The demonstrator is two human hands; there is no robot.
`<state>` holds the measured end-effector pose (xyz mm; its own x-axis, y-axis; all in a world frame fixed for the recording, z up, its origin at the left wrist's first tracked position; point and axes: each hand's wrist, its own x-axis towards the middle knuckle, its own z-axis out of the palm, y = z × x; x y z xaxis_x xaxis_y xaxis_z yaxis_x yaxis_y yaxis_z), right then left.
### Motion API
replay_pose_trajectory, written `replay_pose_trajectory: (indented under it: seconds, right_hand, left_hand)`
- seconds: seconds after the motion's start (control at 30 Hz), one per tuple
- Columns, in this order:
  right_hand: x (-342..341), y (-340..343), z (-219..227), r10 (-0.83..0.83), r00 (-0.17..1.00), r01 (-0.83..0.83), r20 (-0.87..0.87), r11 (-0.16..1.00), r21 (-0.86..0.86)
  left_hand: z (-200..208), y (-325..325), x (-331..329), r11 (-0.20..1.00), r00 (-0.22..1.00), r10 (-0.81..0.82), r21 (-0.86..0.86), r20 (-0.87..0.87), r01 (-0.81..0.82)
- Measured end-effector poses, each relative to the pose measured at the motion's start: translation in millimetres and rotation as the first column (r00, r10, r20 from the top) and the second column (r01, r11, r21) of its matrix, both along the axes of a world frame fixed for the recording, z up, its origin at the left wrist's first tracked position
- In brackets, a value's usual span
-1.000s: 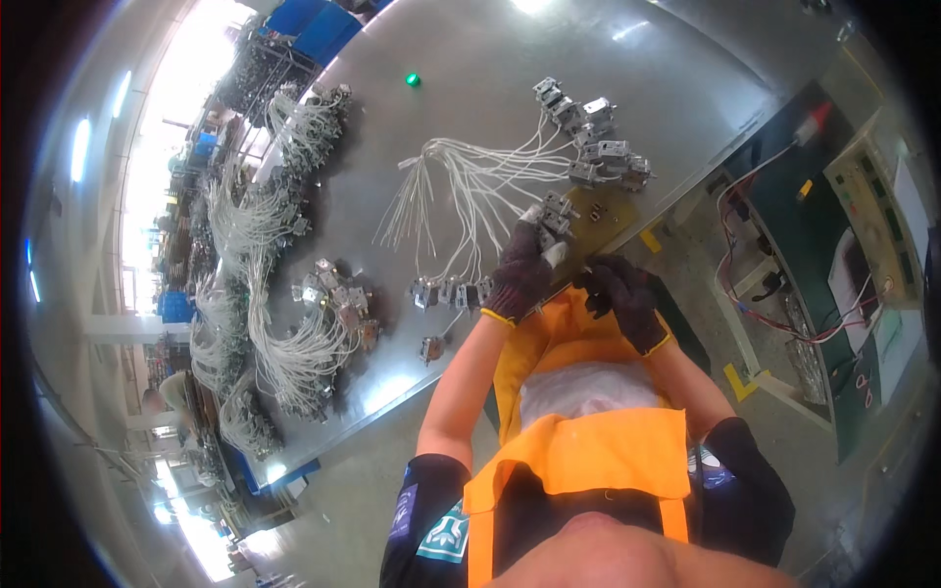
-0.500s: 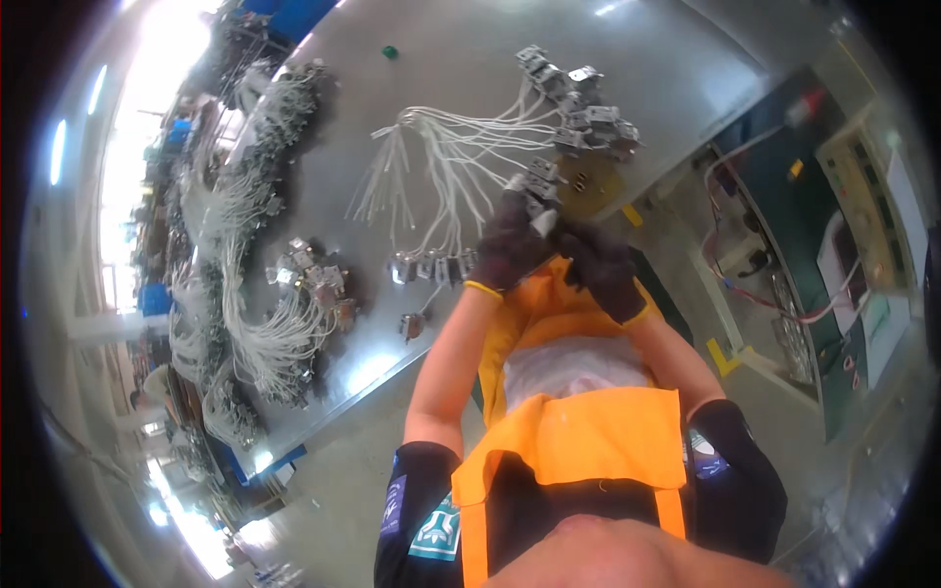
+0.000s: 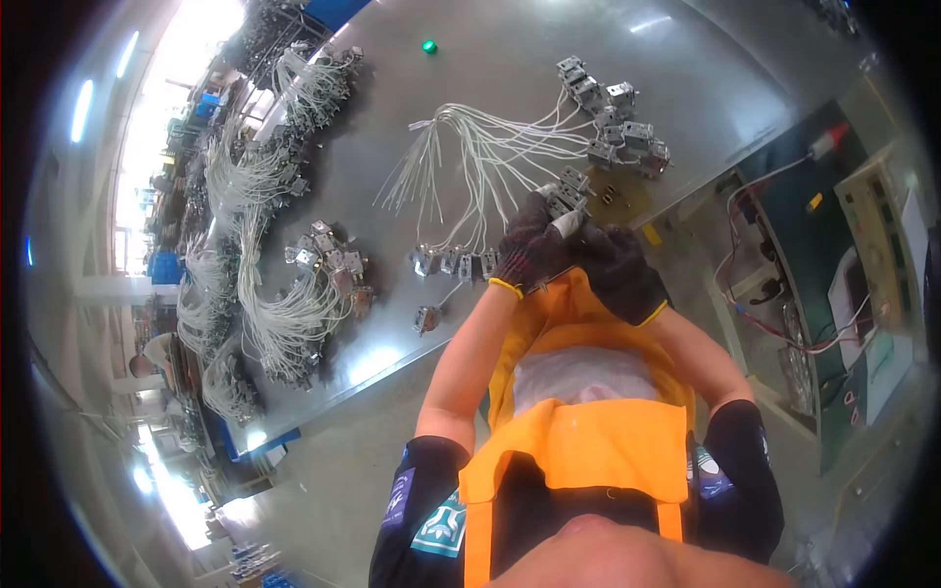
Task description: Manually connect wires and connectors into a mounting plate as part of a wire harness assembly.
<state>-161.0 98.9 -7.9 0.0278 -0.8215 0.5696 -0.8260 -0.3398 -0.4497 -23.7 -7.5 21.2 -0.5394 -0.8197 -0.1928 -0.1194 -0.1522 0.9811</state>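
At the table's near edge my left hand (image 3: 530, 247), in a dark knit glove, is closed around small grey metal blocks (image 3: 569, 188) that look like terminal or switch housings. Its thumb shows a pale tip. My right hand (image 3: 623, 272), gloved the same way, is curled right beside that thumb; whatever its fingers pinch is hidden. A bundle of white wires (image 3: 477, 132) fans out over the table. Some of its ends carry a pile of like blocks (image 3: 627, 137) beyond my hands, and others a row of blocks (image 3: 451, 261) left of them.
The grey metal table (image 3: 382, 284) holds several more wired bundles (image 3: 284, 318) along its left side. A single loose block (image 3: 426, 318) lies near the front edge. A small green object (image 3: 429, 46) sits far back. Right stands a dark green panel (image 3: 799, 225) with cables.
The whole view has shifted, so the scene sits farther right. My right hand has changed its pose slightly beside the left, which keeps its grip on the blocks.
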Motion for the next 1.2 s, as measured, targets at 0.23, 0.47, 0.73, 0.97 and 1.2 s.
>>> replay_pose_trajectory:
  seconds: [0.23,0.47,0.73,0.97,1.2]
  right_hand:
    - [14,3,19,-0.325,-0.374,-0.56,0.869,0.825,0.067]
    - [19,7,-7,-0.337,-0.574,-0.576,0.746,0.814,-0.076]
    - [40,36,-1,-0.413,-0.172,-0.387,0.894,0.863,0.324]
    - [37,32,-5,-0.112,0.323,-0.287,0.94,0.935,0.21]
    - [32,24,-4,-0.028,0.313,-0.313,0.949,0.941,0.13]
  left_hand:
    - [16,-1,6,0.746,0.933,0.002,-0.621,0.36,0.238]
    - [61,-11,40,0.943,0.937,-0.019,-0.306,0.349,0.133]
    - [53,42,70,0.477,0.579,0.282,-0.635,0.765,0.607]
    - [37,61,52,0.462,0.643,0.441,-0.772,0.626,0.436]
    - [39,49,78,0.607,0.62,0.375,-0.688,0.689,0.398]
